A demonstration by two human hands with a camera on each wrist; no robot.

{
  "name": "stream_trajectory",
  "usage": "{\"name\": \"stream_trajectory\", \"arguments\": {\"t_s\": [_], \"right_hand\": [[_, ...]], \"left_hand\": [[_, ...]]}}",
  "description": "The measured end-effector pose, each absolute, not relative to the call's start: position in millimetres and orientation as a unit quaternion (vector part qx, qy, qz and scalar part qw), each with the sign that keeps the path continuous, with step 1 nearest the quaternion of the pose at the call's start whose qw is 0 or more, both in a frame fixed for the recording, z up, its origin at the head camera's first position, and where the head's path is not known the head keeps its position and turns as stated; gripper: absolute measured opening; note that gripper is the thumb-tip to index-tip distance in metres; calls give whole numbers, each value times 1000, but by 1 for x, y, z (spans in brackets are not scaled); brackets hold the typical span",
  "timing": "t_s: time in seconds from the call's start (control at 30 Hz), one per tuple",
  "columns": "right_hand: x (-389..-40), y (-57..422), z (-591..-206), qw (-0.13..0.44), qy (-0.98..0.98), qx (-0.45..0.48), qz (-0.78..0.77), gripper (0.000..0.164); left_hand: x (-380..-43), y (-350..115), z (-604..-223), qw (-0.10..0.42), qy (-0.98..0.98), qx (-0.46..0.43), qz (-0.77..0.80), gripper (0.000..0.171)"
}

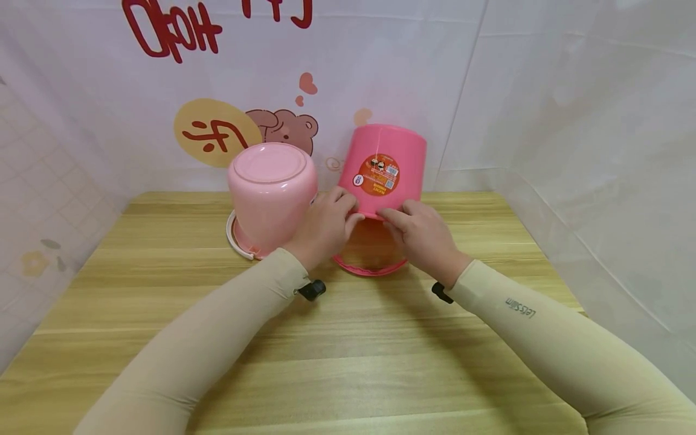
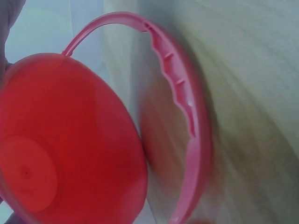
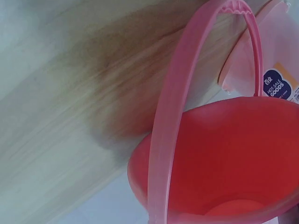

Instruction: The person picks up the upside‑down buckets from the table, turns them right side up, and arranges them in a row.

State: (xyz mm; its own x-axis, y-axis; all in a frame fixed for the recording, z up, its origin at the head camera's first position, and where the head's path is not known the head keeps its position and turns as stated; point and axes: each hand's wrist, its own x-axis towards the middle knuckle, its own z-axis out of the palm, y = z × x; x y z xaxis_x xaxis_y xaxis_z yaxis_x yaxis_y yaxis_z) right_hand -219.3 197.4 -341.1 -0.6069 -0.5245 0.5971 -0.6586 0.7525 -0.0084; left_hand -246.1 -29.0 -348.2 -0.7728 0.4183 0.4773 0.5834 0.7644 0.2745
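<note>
A bright pink bucket (image 1: 393, 144) with a round red label is tipped bottom-up, its near rim lifted above the table. My left hand (image 1: 325, 225) grips that rim on the left, and my right hand (image 1: 425, 237) grips it on the right, fingers on the outer wall. The bucket's handle (image 1: 371, 271) hangs down toward the table below the rim. In the left wrist view the reddish bucket interior (image 2: 88, 121) faces the camera, beside the finger-grooved handle (image 2: 198, 149). In the right wrist view the handle (image 3: 170, 102) crosses in front of the mouth.
A light pink bucket (image 1: 266, 202) stands upside down just left of my left hand, its white handle (image 1: 232, 241) lying at its base. The wooden table (image 1: 348, 368) meets a printed white backdrop (image 1: 391, 60) behind the buckets, with white sheeting (image 1: 614, 181) on the right.
</note>
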Motion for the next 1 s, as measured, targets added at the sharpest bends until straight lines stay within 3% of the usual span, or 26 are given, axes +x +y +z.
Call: {"name": "stream_trajectory", "arguments": {"t_s": [0.57, 1.0], "right_hand": [[-228, 203, -335, 386, -826, 399, 94, 45], [-228, 204, -326, 370, -836, 395, 92, 38]], "left_hand": [[-247, -30, -328, 203, -907, -280, -240, 20], [-252, -31, -323, 240, -888, -305, -246, 19]]}}
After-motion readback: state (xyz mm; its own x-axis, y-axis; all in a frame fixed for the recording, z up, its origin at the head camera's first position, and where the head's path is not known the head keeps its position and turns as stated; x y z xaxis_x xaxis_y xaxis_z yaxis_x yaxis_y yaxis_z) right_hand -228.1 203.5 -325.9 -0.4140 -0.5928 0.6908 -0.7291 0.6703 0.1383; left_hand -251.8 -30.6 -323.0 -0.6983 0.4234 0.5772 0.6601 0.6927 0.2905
